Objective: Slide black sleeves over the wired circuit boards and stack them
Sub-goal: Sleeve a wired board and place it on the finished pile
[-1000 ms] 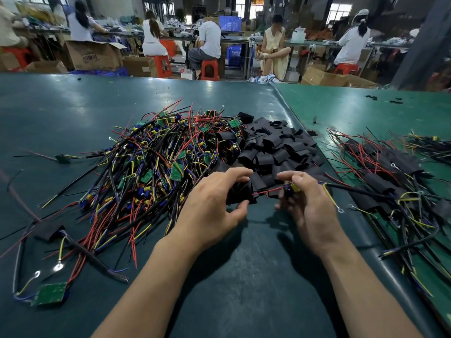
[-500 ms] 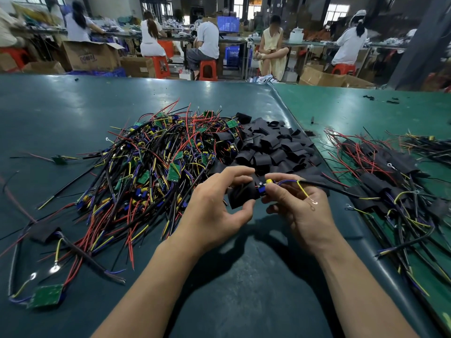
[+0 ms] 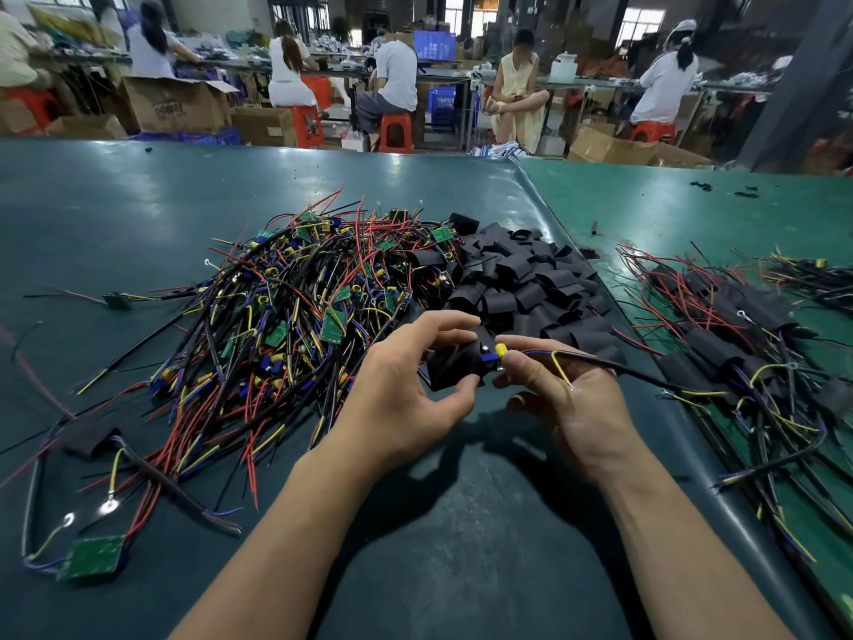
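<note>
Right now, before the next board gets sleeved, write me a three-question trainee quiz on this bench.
1. True or false: the left hand grips a black sleeve.
2. Which side of the pile of loose black sleeves holds the pile of finished, sleeved boards? A) left B) right
3. Fill in: the right hand pinches the wired board at its blue and ____ connector.

Key: 1 true; 2 B; 3 yellow.
</note>
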Tool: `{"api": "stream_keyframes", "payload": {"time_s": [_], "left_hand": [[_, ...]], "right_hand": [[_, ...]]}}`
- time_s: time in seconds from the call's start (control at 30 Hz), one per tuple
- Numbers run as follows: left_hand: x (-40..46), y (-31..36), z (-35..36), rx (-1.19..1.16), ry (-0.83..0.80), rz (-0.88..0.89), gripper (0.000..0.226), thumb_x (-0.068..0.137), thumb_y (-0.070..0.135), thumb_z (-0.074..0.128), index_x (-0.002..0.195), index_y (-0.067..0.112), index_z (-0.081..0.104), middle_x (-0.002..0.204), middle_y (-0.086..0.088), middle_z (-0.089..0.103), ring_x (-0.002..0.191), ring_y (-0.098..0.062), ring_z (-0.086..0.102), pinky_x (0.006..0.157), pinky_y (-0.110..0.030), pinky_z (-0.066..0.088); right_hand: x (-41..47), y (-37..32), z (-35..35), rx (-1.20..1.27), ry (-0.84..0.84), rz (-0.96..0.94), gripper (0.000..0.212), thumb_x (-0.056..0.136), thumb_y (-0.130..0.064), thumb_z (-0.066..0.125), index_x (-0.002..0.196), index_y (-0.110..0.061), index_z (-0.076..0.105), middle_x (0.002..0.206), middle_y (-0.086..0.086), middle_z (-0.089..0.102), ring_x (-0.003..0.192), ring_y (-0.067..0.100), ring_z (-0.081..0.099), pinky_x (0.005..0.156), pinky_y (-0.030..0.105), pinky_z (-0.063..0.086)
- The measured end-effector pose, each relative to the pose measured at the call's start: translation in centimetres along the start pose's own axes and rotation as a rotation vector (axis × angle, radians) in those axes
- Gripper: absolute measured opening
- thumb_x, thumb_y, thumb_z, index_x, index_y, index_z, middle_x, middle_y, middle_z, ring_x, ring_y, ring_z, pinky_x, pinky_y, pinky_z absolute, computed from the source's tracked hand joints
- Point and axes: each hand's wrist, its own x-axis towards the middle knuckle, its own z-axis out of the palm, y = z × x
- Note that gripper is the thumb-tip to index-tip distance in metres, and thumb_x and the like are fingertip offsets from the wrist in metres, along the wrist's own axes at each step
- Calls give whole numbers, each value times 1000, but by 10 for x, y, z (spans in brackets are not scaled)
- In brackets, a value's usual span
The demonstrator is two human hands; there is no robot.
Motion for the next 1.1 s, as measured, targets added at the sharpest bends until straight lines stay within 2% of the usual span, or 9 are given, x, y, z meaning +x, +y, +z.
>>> {"api": "stream_keyframes", "payload": {"time_s": [0.13, 0.27, 0.4, 0.5, 0.63, 0.83, 0.97, 1.03, 1.1], "left_hand": [[-1, 0, 1, -22, -25, -9, 50, 77, 7, 77, 122, 21, 61, 107, 9, 70, 105, -3, 65, 95, -30, 52], [-1, 0, 2, -24, -26, -10, 49, 77, 9, 78, 121, 21, 61, 108, 7, 71, 106, 0, 65, 96, -33, 52], [-1, 1, 6, -2, -10, 30, 44, 78, 7, 77, 119, 15, 63, 109, 6, 71, 107, 0, 64, 97, -31, 51], [-2, 1, 8, 13, -1, 56, 42, 79, 7, 77, 118, 13, 64, 110, 4, 71, 106, -3, 65, 95, -33, 53], [0, 2, 8, 26, 10, 93, 42, 79, 6, 76, 118, 11, 64, 110, 4, 71, 106, -4, 65, 94, -32, 53], [0, 1, 8, 30, 15, 94, 41, 79, 7, 77, 118, 12, 65, 110, 4, 70, 106, -6, 65, 94, -34, 53], [-1, -1, 8, 39, -32, 104, 43, 79, 10, 78, 119, 13, 64, 112, 4, 70, 107, -10, 65, 93, -38, 53], [-1, 0, 8, 82, -63, 146, 45, 78, 9, 78, 121, 11, 64, 116, 2, 69, 110, -14, 64, 94, -41, 52], [1, 1, 9, 162, -25, 235, 46, 78, 10, 79, 121, 7, 65, 122, -2, 66, 116, -18, 60, 98, -41, 49]], "right_hand": [[3, 2, -2, 16, -2, -8, 24, 70, -26, 79, 92, -20, 79, 87, 7, 76, 77, 15, 71, 59, 21, 53], [4, 5, -2, 38, 26, -14, 25, 63, -18, 82, 86, -15, 73, 79, 11, 73, 68, 21, 70, 58, 24, 54], [2, 3, 1, 30, 3, -49, 14, 64, -17, 81, 75, -13, 73, 85, 9, 75, 73, 17, 71, 55, 24, 53], [1, 1, 0, 40, -3, -43, 6, 70, -18, 78, 73, -14, 74, 87, 12, 75, 74, 21, 72, 56, 28, 55], [-1, -1, 2, 49, 11, 0, 10, 70, -20, 79, 76, -12, 75, 77, 17, 73, 70, 24, 71, 55, 29, 55], [-1, -2, 3, 87, -58, 39, 11, 68, -20, 77, 78, -17, 76, 77, 10, 72, 71, 23, 71, 52, 28, 55], [0, 0, 3, 106, -111, 120, 40, 61, -27, 83, 97, -15, 69, 74, 5, 67, 63, 19, 68, 51, 28, 55], [-1, 1, 5, 40, -122, 171, 31, 62, -30, 83, 88, -15, 71, 66, 9, 64, 53, 21, 64, 46, 28, 54], [-1, -1, 5, 33, -45, 184, 29, 65, -28, 82, 85, -12, 67, 61, 12, 62, 45, 21, 60, 41, 24, 50]]}}
